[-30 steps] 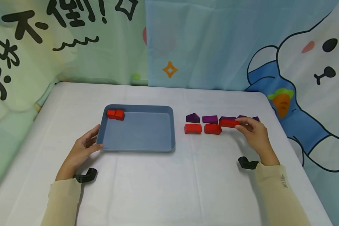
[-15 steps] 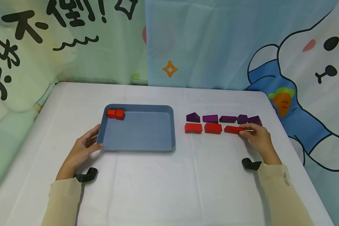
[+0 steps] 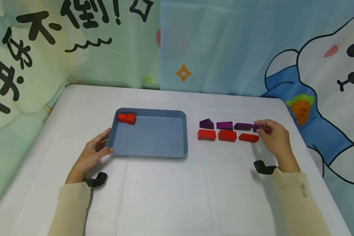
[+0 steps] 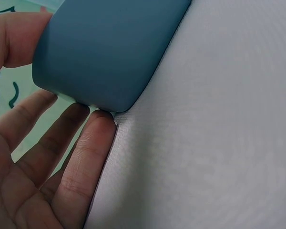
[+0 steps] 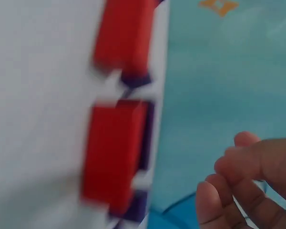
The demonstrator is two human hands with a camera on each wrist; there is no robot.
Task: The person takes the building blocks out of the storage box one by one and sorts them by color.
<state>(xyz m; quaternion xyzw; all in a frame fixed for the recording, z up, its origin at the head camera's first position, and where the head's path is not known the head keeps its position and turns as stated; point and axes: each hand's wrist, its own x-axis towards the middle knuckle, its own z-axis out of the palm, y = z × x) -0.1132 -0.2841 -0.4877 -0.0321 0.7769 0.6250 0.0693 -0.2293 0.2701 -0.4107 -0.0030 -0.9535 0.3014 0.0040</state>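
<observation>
My left hand [image 3: 91, 152] holds the near left corner of the blue-grey tray [image 3: 150, 137], thumb and fingers set about its outer wall. Up close, the left wrist view has the fingertips [image 4: 102, 119] against the tray's underside corner. My right hand [image 3: 275, 137] hovers over the right end of the block rows, fingers loosely bent. A small purple block [image 3: 255, 127] shows just at its fingertips; in the right wrist view no block is between the fingers. The red wedge-like block [image 3: 249, 137] lies just left of that hand. Another purple block is hidden behind the hand.
Two more red blocks [image 3: 227, 135] share the front row, one with an arched underside [image 3: 206, 134]. Behind them runs a purple row, including a pointed block [image 3: 206, 124]. Two small red blocks [image 3: 127, 118] sit in the tray's far left corner. A printed curtain [image 3: 218, 49] backs the white table.
My right hand has set the red wedge-like block down at the front row's right end, let go and moved up toward the small purple block. The left hand stays at the tray.
</observation>
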